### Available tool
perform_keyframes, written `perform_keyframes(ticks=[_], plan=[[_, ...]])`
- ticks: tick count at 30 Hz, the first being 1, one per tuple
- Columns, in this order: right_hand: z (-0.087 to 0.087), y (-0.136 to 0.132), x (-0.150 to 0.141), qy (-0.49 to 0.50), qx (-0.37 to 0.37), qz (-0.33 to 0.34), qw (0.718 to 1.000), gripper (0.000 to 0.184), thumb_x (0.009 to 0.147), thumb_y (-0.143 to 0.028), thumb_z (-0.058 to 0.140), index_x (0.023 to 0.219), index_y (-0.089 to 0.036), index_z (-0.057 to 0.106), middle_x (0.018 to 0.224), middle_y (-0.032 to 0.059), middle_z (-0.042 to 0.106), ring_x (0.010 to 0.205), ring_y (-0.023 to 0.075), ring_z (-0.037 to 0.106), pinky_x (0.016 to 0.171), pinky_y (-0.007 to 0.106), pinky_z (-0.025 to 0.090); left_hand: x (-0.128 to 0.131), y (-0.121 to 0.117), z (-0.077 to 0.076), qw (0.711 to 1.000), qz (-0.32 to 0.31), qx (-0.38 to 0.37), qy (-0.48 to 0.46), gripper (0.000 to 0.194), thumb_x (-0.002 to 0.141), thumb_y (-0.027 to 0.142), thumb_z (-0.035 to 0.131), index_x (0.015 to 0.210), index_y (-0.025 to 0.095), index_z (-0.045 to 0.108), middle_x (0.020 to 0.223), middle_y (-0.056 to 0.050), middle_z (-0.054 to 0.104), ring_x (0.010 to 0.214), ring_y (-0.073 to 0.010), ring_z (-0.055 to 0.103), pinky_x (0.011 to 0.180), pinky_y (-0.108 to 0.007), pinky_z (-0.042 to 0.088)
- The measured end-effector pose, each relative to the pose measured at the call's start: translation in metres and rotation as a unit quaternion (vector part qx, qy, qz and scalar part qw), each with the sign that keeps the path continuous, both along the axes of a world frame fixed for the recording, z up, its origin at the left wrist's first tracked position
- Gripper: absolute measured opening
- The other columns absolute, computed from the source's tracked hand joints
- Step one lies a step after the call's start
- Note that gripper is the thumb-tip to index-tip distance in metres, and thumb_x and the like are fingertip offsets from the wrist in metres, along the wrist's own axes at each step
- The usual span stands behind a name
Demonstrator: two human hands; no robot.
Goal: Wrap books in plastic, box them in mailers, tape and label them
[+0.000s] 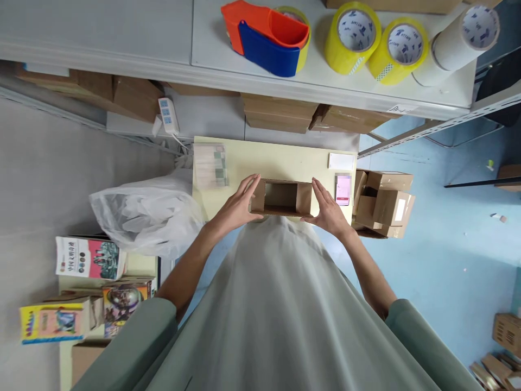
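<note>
A small brown cardboard box [280, 200] sits at the front edge of the pale yellow table [277, 157], its top open toward me. The end flaps are folded inward, and I see nothing inside. On its left end rests my left hand [239, 206], thumb near the front edge and fingers along the side. My right hand [329, 210] grips the opposite end in the same way, so the box is held between both palms. A phone with a pink screen [343, 190] lies just right of my right hand, below a white rectangular object [341, 161].
A blurred printed sheet [210, 165] lies at the table's left. Above, a shelf holds an orange-and-blue tape dispenser [264, 41], yellow tape rolls [353, 38] and white rolls [466, 41]. A plastic bag [146, 212] and books [91, 258] are left; cardboard boxes [388, 203] are right.
</note>
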State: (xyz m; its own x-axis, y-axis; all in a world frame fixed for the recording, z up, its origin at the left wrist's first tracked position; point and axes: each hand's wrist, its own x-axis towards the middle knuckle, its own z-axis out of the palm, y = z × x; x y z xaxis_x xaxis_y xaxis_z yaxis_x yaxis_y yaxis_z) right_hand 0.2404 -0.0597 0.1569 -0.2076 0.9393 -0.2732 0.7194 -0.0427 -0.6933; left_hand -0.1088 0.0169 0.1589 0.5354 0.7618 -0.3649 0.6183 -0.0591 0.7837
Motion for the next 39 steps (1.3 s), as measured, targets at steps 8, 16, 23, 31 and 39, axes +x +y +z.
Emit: perform_keyframes(ticks=[8,16,23,31,39], plan=[[-0.003,-0.006,-0.003,0.069,-0.058,-0.054,0.994,0.119,0.089,-0.059,0.089,0.183,-0.043,0.018,0.187,0.0132,0.024,0.12,0.036,0.079,0.101,0.061,0.072,0.001,0.001,-0.005,1.0,-0.014,0.016,0.023,0.123,0.077,0.036,0.094,0.179,0.045,0.026,0.177,-0.007,0.033,0.125,-0.03,0.075,0.106,-0.042,0.066],[-0.004,0.011,0.003,0.028,-0.056,-0.025,0.998,0.121,0.083,-0.06,0.094,0.181,-0.042,0.025,0.18,0.0131,0.031,0.115,0.0382,0.081,0.094,0.06,0.073,0.0,0.015,-0.018,0.997,-0.007,-0.047,-0.059,0.127,0.076,0.034,0.097,0.18,0.045,0.024,0.175,-0.01,0.033,0.129,-0.0294,0.074,0.113,-0.044,0.065],[-0.023,-0.006,-0.011,-0.037,0.024,-0.067,0.997,0.052,0.104,-0.059,0.072,0.149,-0.033,0.066,0.155,0.013,0.065,0.138,0.0434,0.064,0.112,0.066,0.063,0.008,0.004,-0.029,0.992,0.019,0.122,0.014,0.048,0.096,0.032,0.083,0.143,0.031,0.072,0.15,-0.011,0.067,0.141,-0.0372,0.06,0.126,-0.057,0.051],[-0.046,-0.023,-0.019,-0.005,0.044,-0.106,0.993,0.038,0.112,-0.058,0.054,0.133,-0.036,0.078,0.157,0.0073,0.07,0.149,0.0398,0.057,0.13,0.07,0.046,0.013,-0.018,-0.044,0.99,0.062,0.13,0.008,0.021,0.105,0.041,0.072,0.121,0.033,0.083,0.152,-0.009,0.072,0.146,-0.0386,0.056,0.131,-0.063,0.043],[-0.041,-0.012,-0.023,0.034,0.054,-0.179,0.982,0.025,0.108,-0.051,0.064,0.112,-0.033,0.082,0.161,0.0091,0.065,0.152,0.0375,0.054,0.128,0.069,0.047,0.025,-0.012,-0.045,0.983,0.136,0.122,-0.009,0.011,0.103,0.037,0.076,0.107,0.028,0.08,0.136,-0.01,0.073,0.134,-0.0333,0.062,0.124,-0.057,0.049]])
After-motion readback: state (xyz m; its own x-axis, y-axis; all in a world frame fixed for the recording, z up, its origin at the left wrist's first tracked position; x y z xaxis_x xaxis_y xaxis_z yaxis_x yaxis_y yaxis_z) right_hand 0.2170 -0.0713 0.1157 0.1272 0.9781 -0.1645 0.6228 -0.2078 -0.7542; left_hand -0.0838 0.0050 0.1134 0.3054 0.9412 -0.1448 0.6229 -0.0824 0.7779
